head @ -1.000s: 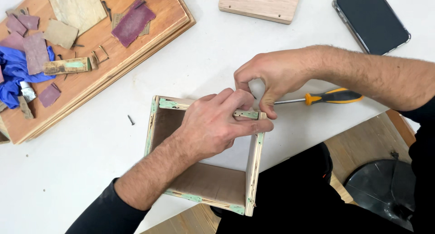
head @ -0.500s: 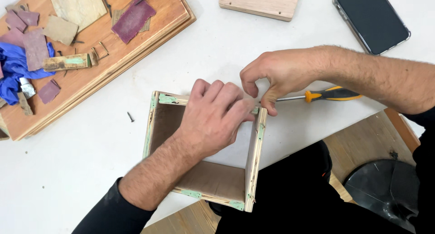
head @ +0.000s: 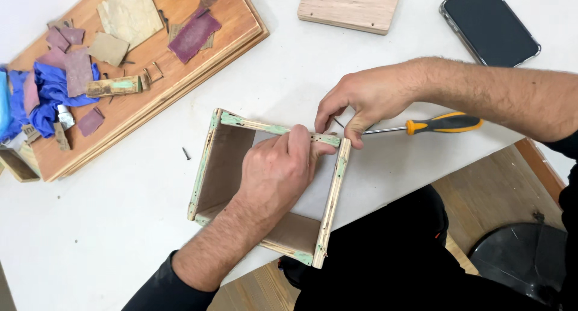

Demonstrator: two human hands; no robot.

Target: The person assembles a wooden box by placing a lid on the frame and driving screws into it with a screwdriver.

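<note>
White tabletop (head: 90,245) fills most of the view, wooden floor showing past its near edge.

Up and left of both hands: flat wooden board (head: 180,70) littered with sandpaper scraps (head: 192,35), blue cloth (head: 51,94) at its far left end. Above the right hand: small plywood block (head: 352,7) and dark phone (head: 489,25), well apart from the work.

Open wooden frame (head: 208,166), worn green paint on its edges, lies flat at the tabletop's near edge. Left hand (head: 277,175) reaches in over the frame, fingers curled over the top rail, thumb toward the top right corner. Grasping the rail. Right hand (head: 361,100) sits just above and right of that same corner, thumb and forefinger pinched down at the joint; whether they hold something small, cannot tell. Right hand nearer the corner. Top rail's long axis runs left to right, tilting slightly down.

Screwdriver (head: 442,123), orange and black handle, lies just right of the right hand, shaft pointing left at the corner. Untouched.

Loose nail (head: 186,154) left of the frame.
</note>
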